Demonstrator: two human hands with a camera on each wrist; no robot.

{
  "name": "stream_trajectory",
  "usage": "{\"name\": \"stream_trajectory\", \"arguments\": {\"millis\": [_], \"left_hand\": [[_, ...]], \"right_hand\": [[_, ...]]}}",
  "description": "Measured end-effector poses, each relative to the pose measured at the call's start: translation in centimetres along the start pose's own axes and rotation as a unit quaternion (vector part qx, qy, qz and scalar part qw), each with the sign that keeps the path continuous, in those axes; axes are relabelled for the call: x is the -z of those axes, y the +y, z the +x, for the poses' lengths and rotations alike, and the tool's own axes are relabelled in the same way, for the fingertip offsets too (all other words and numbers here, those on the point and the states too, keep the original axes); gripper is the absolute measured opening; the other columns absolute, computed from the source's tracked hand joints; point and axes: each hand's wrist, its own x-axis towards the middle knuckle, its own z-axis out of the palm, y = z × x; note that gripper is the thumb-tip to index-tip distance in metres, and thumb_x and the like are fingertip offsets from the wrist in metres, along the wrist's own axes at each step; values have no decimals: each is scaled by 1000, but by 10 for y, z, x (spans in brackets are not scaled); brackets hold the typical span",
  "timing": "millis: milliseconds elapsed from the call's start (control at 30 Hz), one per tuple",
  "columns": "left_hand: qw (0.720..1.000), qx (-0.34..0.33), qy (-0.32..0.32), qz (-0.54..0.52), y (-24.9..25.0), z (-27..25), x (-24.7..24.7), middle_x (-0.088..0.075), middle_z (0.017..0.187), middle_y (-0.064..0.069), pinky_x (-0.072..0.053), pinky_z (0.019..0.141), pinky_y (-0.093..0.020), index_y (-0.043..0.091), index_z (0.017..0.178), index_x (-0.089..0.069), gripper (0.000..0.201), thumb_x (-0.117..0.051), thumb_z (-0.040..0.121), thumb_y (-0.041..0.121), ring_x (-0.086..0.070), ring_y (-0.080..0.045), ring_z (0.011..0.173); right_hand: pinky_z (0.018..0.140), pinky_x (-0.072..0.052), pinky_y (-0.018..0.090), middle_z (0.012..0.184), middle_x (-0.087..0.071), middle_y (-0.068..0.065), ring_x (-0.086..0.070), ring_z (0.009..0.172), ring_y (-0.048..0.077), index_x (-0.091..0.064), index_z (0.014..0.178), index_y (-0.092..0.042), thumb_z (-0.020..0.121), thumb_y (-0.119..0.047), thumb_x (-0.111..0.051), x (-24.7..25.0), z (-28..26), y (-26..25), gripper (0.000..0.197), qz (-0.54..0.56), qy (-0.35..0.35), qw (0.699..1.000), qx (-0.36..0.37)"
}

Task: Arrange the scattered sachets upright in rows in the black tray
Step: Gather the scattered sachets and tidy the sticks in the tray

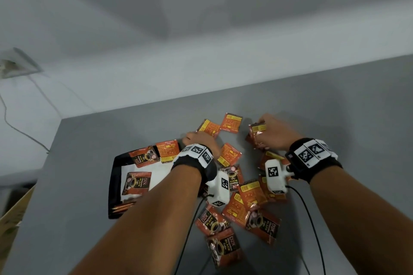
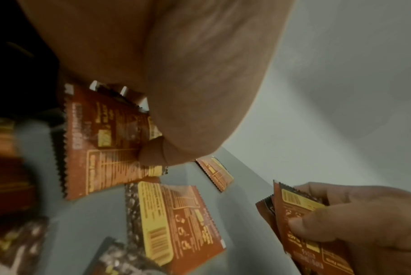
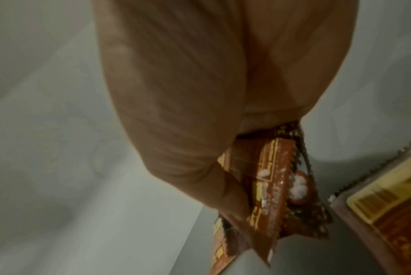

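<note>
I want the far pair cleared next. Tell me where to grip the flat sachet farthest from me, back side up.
The farthest sachet lies flat on the grey table, so nothing can be gripped from the side. Come from above and pinch its free far edge, away from the neighbouring sachet. The left hand is nearest; the right hand already holds a bunch.

Bare forearms, both wrists strapped with black fabric bands (image 1: 312, 168).
White blocks printed with black-and-white square markers (image 1: 309, 152) ride each band; a white camera housing (image 1: 220, 188) hangs beneath, trailing a thin black cable (image 1: 312, 227).
</note>
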Motion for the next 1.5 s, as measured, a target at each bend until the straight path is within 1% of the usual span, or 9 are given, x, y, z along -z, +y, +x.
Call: {"name": "stream_trajectory", "arguments": {"millis": [100, 200, 300, 467, 700, 900, 1200, 1367, 1500], "left_hand": [[1000, 7, 12, -15, 1, -4, -3, -45, 145, -19, -36, 113, -43, 0, 140, -43, 61, -61, 93, 34, -39, -35, 135], [997, 6, 25, -68, 1, -9, -6, -35, 150, -22, -34, 116, -43, 2, 145, -35, 68, -66, 92, 30, -34, -36, 139], [992, -18, 34, -117, -3, -8, -10, -36, 149, -17, -35, 115, -43, 7, 145, -32, 72, -70, 87, 22, -34, -36, 139], [991, -43, 38, -123, -4, -9, -11, -36, 151, -13, -33, 115, -45, 8, 147, -31, 71, -69, 88, 14, -35, -34, 140], [986, 6, -5, -168, -5, -10, -14, -28, 150, -20, -49, 98, -46, 10, 154, -21, 84, -68, 85, 16, -41, -43, 133], [993, 10, 20, -112, -1, -10, -15, -34, 148, -20, -41, 109, -42, 3, 148, -29, 77, -69, 86, 25, -37, -37, 135], [997, 24, 24, -75, 8, -13, -17, -49, 142, -15, -33, 112, -42, 5, 140, -44, 65, -68, 85, 29, -43, -32, 133], [990, -47, -13, -134, 2, -7, -12, -69, 108, -13, -58, 78, -31, -1, 111, -63, 26, -61, 86, 7, -67, -24, 97], [975, -78, -1, -207, -2, -10, 8, -57, 73, -4, -39, 45, -18, 1, 84, -62, 2, -61, 86, 2, -59, -16, 65]], "right_hand": [[60, -52, 25, 92, -70, 3, -71, 79, 19, -57, 110, -19, 83, -17, -75, -7, -7, -14, 33, -32, -76, 996, 30], [70, -62, 36, 102, -68, 2, -71, 86, 22, -57, 112, -25, 83, -11, -71, -20, -15, -31, 35, -95, -130, 985, 65], [75, -62, 36, 128, -57, 2, -65, 96, 23, -48, 138, -28, 81, -3, -68, -36, -12, -39, 65, -204, -149, 960, 119], [89, -56, 36, 138, -39, 1, -56, 110, 24, -38, 150, -37, 80, -16, -77, -51, -9, -30, 83, -304, -163, 924, 164], [98, -47, 38, 129, -45, 4, -45, 120, 24, -54, 125, -17, 76, -17, -78, -45, -10, -22, 55, -302, -135, 933, 145], [73, -61, 39, 94, -69, 3, -67, 78, 21, -51, 121, -24, 85, -15, -71, -33, -10, -36, 43, -265, -165, 942, 124], [76, -60, 44, 106, -67, 10, -68, 87, 27, -59, 119, -12, 77, -27, -82, -4, 33, -66, 50, -227, -87, 962, 124], [85, -56, 37, 127, -55, 11, -62, 105, 32, -58, 134, -16, 80, -23, -79, -10, 50, -66, 58, -280, -112, 943, 144], [98, -49, 35, 128, -59, 7, -56, 119, 30, -63, 130, -15, 90, -33, -71, -14, 53, -55, 45, -287, -111, 938, 160]]}}
